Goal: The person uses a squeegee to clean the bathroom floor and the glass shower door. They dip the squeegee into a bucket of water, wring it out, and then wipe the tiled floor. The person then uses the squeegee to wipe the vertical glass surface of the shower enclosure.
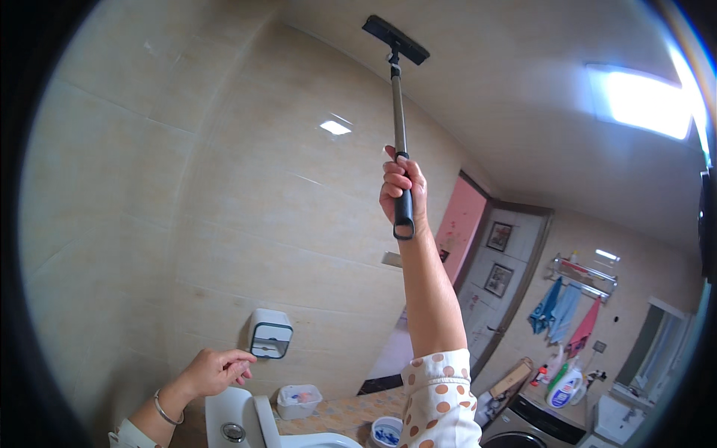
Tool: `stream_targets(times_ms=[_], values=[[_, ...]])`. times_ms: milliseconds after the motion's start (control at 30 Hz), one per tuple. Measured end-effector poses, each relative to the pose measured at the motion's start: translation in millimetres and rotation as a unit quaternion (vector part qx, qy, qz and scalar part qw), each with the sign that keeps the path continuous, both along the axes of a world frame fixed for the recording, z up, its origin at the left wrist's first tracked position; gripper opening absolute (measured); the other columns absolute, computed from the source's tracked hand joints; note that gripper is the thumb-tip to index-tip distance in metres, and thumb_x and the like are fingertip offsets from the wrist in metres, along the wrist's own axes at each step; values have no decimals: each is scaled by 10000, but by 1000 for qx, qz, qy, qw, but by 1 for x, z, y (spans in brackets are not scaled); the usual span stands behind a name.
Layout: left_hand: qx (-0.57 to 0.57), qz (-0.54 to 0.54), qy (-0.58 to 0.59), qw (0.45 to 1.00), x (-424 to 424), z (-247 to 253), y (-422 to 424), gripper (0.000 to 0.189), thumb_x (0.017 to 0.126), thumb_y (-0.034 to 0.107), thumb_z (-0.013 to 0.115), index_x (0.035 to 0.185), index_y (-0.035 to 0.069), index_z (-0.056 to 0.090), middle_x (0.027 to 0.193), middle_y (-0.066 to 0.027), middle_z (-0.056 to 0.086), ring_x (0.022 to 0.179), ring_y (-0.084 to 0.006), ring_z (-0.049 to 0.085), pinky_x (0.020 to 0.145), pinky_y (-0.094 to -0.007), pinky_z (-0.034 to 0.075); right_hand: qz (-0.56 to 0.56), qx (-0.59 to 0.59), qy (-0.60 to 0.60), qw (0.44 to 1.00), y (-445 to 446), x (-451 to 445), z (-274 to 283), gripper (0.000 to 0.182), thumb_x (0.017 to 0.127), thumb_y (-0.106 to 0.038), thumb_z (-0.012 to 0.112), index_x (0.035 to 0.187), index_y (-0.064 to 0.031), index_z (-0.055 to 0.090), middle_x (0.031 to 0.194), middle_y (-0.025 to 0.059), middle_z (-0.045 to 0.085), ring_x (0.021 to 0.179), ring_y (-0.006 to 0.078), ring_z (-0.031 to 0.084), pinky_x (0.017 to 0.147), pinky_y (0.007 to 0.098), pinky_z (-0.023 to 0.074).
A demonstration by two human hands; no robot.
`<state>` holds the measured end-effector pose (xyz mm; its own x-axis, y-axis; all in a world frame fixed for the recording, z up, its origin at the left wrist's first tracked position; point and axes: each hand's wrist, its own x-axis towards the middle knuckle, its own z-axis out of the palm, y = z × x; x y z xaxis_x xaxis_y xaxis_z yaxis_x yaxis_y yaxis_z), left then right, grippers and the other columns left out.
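Observation:
My right hand [402, 187] is raised high, closed around the black grip of a telescopic-pole squeegee [399, 112]. The dark head of the squeegee [395, 40] is up by the ceiling, near where it meets the tiled wall; whether it touches cannot be told. My left hand [221, 371], with a bracelet on its wrist, hangs at the lower left above the toilet tank [229, 417]. Its fingers are loosely bent and hold nothing visible. Just past its fingertips is a white wall-mounted paper holder [271, 334].
A lidded plastic bin [298, 401] and a basin with blue contents [386, 432] stand on the floor beyond the toilet. To the right are a door [498, 269], a towel rack [582, 277], a washing machine [532, 425] with bottles on top, and a sink [619, 420]. A lit ceiling lamp [644, 103] glares.

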<state>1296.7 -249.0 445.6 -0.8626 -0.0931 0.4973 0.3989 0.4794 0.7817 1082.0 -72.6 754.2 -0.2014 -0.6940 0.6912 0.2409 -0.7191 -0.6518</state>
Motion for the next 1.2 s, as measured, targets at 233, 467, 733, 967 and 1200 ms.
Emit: stream_targets(times_ms=[233,467,733,967,1200], values=[[-42,-82,-9,996,-15,-1,27,185,848,109,470,946,0,583,724,-76,632,640,-117,618,581,-228,495,-124,-73,52,988,77,62,-65,341,867,-105,381,1195,-29,328,599,-34,285,362,4,295,291,169,303],[-58,-109,23,992,-17,0,37,163,835,112,499,920,17,601,710,-82,639,600,-135,626,539,-232,486,-114,-151,118,975,140,114,-89,483,865,-85,324,1282,61,131,620,9,339,377,29,409,290,174,375],[-9,-135,-4,991,-19,-4,40,182,861,101,456,923,-7,588,672,-72,619,628,-118,612,570,-231,499,-397,-12,104,912,146,136,-116,450,861,-199,431,1272,-102,277,584,-37,308,352,14,271,262,174,239],[78,-206,-3,975,-25,-11,49,172,859,131,481,922,7,581,693,-67,620,602,-102,592,552,-217,485,-503,45,90,858,132,161,-114,253,861,-178,429,1057,-18,422,627,-21,346,358,27,286,279,182,277],[14,-226,10,974,-24,-4,59,197,866,150,461,930,4,578,692,-56,621,618,-103,601,580,-229,488,-464,42,83,881,101,153,-70,92,862,-139,427,849,-51,450,576,-52,324,338,25,275,275,181,264]])
